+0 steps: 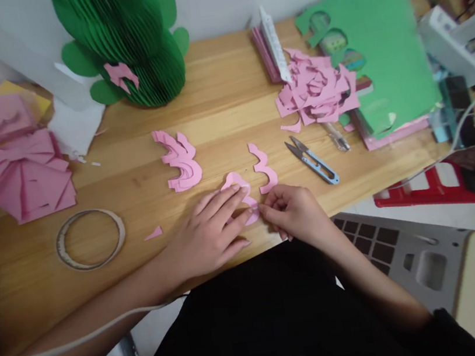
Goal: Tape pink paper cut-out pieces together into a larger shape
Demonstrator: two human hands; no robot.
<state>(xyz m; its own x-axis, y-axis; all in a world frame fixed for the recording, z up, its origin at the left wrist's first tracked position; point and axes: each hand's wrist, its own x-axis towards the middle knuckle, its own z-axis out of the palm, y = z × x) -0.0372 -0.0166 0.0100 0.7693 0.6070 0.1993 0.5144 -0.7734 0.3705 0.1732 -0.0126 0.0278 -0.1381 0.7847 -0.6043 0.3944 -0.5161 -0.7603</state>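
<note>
Under the spread fingers of my left hand, a curvy pink paper cutout lies flat near the table's front edge. My right hand pinches at that cutout's right side; thumb and forefinger are pressed together there, and a small pale strip seems to lie at the fingertips. Just above my right hand rests another wavy pink paper piece. A stack of similar pink cutouts sits to the upper left of my left hand. Blue-handled thread snips lie to the right, blades apart.
A roll of tape and folded pink paper are at left. Behind stands a green honeycomb paper piece. Pink scraps, a pen and green sheets lie at right. A white cable crosses my left forearm.
</note>
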